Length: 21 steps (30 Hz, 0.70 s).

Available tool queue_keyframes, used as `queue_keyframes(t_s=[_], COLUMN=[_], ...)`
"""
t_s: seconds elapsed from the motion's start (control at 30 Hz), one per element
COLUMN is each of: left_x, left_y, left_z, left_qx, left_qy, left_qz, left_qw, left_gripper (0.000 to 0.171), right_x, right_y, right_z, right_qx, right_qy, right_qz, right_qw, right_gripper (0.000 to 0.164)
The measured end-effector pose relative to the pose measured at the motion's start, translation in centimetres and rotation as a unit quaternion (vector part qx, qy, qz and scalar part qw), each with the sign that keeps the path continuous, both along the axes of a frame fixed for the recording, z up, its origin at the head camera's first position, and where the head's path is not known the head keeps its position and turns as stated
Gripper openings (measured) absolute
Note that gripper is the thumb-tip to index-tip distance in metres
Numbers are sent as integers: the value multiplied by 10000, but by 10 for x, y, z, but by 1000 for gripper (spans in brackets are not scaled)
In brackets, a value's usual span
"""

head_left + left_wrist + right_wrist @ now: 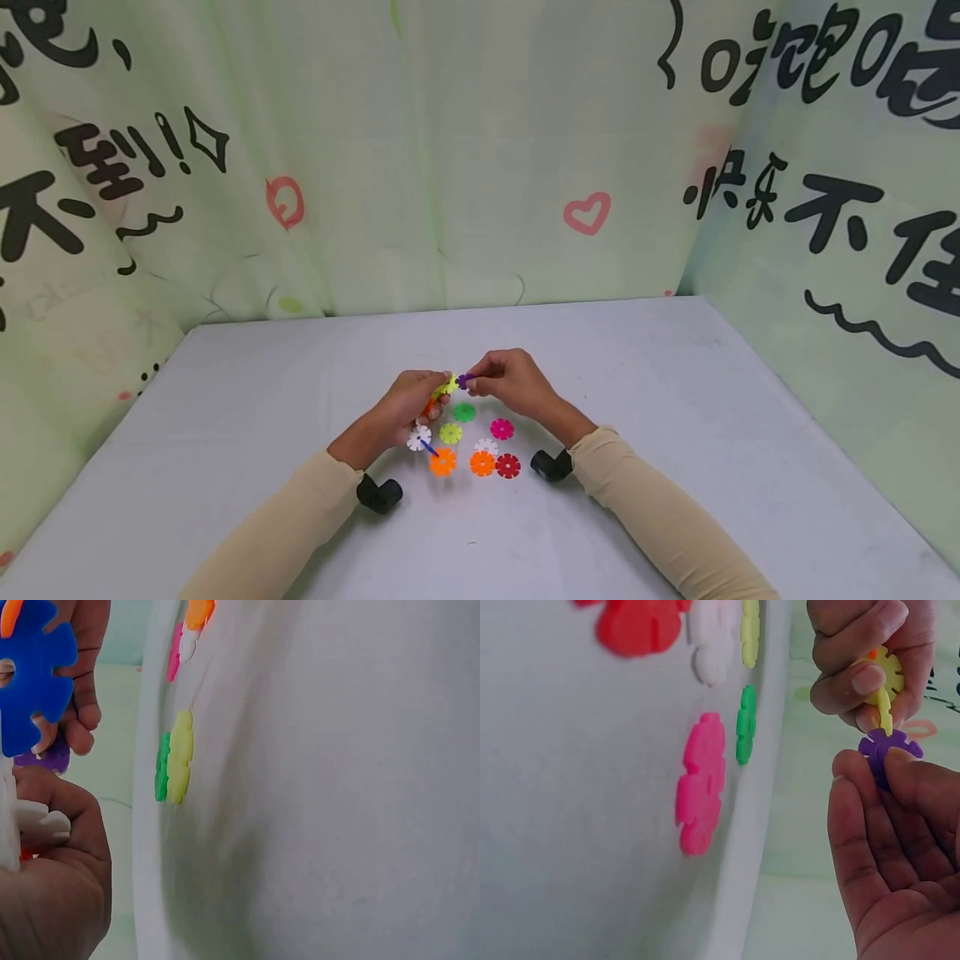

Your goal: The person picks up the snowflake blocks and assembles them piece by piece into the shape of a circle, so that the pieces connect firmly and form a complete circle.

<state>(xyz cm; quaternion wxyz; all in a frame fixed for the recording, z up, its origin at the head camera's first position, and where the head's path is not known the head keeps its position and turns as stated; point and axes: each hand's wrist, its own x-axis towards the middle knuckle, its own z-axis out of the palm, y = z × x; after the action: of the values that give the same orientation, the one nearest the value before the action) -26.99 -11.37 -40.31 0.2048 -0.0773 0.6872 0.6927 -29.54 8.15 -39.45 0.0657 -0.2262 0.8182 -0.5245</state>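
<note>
My left hand (411,403) grips a chain of slotted plastic snowflake discs. Yellow discs (890,671) show at its fingertips. Below the hand, a white disc (418,437), a blue disc (41,667) and an orange disc (442,462) appear joined on the same chain. Between thumb and fingers, my right hand (517,385) pinches a purple snowflake disc (881,754). Its edge meets the end yellow disc; how far the slots engage, I cannot tell. In the left wrist view, the purple disc is partly hidden behind the hand.
Loose discs lie on the white table (637,375) below the hands: green (464,412), yellow (451,433), pink (502,429), white (486,447), orange (482,463) and red (507,466). A printed curtain (480,167) surrounds the table's back and sides.
</note>
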Motion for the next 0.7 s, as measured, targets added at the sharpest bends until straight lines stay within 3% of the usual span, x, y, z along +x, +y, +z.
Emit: queue_keyframes(t_s=[0.3,0.53,0.7], left_x=[2,0,-1], left_y=[2,6,6], left_z=[-2,5,5], left_qx=[283,234,474], left_qy=[-76,-35,-92], left_qz=[62,122,174], left_qw=[9996,9996,9987], left_gripper=[33,31,27], right_x=[2,4,4], right_y=[-2,-2,-3], right_z=[-6,-4,-2], right_qx=[-138,-249,-248], right_qy=[65,131,192], right_qz=[-121,-378,-346], right_qw=[9998,9989,9989], right_gripper=[4,3,4])
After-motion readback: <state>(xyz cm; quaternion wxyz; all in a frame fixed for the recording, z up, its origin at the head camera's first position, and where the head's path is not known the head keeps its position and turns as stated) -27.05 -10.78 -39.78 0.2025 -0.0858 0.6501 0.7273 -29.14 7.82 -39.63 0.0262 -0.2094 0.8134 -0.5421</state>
